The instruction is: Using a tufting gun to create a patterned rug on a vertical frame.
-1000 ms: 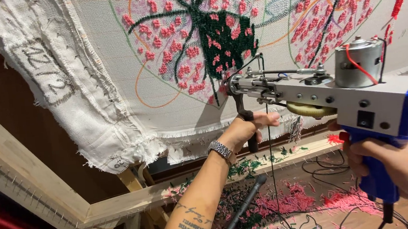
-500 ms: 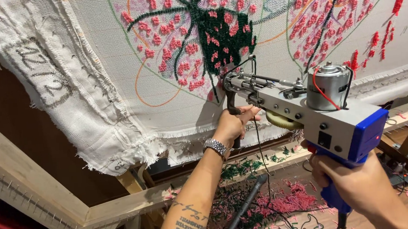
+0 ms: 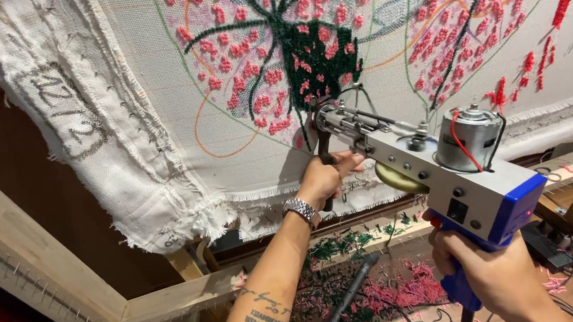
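Note:
A tufting gun (image 3: 458, 181) with a grey metal body, blue rear casing and silver motor points at a white cloth (image 3: 161, 123) stretched on a wooden frame. My left hand (image 3: 323, 178), a metal watch on its wrist, grips the gun's black front handle. My right hand (image 3: 482, 268) holds the blue rear grip from below. The gun's tip (image 3: 317, 114) touches the cloth just under a dark green tufted patch (image 3: 323, 59) inside a flower design of pink tufts and green lines.
The wooden frame beam (image 3: 49, 268) runs along the lower left with a row of nails. Green and pink yarn scraps (image 3: 378, 290) litter the floor below. Cables and a black device (image 3: 559, 248) lie at the lower right.
The gun and both hands have moved left and upward toward the cloth, bringing the tip against the fabric below the green patch.

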